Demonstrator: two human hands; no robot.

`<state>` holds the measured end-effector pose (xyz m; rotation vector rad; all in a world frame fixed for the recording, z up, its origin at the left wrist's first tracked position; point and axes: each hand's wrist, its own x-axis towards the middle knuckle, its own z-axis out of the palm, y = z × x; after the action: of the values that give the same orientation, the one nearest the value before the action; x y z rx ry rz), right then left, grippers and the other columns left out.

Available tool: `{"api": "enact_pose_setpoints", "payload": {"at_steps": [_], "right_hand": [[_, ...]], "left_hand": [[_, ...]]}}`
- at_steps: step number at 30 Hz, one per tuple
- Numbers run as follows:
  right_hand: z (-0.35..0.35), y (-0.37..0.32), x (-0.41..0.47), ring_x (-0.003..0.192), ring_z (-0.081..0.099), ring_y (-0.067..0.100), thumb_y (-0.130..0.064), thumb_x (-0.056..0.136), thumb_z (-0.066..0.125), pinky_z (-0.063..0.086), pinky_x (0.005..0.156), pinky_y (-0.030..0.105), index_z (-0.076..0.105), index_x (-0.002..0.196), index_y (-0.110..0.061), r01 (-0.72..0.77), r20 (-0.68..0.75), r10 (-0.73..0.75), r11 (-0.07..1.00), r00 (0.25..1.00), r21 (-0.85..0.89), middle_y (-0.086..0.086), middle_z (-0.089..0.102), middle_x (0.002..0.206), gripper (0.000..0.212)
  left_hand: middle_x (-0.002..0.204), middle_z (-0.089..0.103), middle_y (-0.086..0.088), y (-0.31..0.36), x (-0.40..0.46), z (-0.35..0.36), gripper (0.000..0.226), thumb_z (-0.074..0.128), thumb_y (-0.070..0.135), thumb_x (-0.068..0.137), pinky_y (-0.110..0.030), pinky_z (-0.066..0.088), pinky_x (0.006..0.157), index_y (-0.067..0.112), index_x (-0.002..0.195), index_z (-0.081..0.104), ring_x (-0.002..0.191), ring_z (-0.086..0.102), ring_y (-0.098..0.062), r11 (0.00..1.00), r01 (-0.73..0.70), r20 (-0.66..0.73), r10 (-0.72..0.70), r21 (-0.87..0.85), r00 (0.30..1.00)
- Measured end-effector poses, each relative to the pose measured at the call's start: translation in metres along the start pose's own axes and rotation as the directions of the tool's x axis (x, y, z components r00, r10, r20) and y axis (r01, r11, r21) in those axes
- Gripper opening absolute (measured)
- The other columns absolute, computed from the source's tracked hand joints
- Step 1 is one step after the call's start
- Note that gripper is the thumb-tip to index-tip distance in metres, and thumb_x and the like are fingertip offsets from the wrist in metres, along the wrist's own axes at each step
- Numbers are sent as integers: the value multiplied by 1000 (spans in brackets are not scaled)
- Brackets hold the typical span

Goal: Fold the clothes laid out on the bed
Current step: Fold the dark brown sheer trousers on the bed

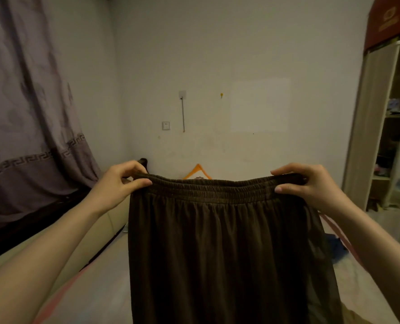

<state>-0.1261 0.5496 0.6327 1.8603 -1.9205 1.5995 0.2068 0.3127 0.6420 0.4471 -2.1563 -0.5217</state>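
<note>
I see the left hand (121, 181) at 9 o'clock and right hand (309, 183) at 3 o'clock pinching the brown skirt's (217, 249) elastic waistband (217, 190). Thumbs lie in front, fingers curl behind; the fabric hangs down above the bed (105, 277).

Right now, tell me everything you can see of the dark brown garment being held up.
The dark brown garment hangs upright in front of the camera, held by its top edge above the bed. It has a gathered elastic waistband, stretched wide, with soft pleats falling below. The cloth looks thin, slightly sheer at its right edge. The left hand and right hand pinch the waistband's two ends. Its lower end runs out of frame, so skirt or trousers cannot be told.
</note>
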Motion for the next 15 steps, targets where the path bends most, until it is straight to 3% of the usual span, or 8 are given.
{"api": "enact_pose_setpoints", "payload": {"at_steps": [4,9,15], "right_hand": [[8,-8,-11,85,67,7,-27,62,74,56,70,20,70,91,-30,5,89,-11,998,996,61,-6,72,88,29],[17,-19,-15,86,68,7,-23,64,75,56,73,21,72,95,-22,6,136,-23,992,991,126,-7,73,91,31],[39,-28,-7,78,68,4,-13,61,73,53,67,13,73,91,-15,-13,162,-28,968,986,249,-6,74,85,30]], "left_hand": [[74,63,21,-4,-18,-4,15,66,9,84,-4,39,61,22,80,60,71,56,9,1000,-10,-14,10,7,1000],[77,63,5,-7,-38,-22,12,65,7,84,-5,41,63,19,82,61,71,56,8,998,11,-54,-14,-62,998],[69,67,16,-17,-48,-51,18,68,8,76,-6,44,61,26,75,69,65,58,6,978,94,-56,-106,-186,993]]}}
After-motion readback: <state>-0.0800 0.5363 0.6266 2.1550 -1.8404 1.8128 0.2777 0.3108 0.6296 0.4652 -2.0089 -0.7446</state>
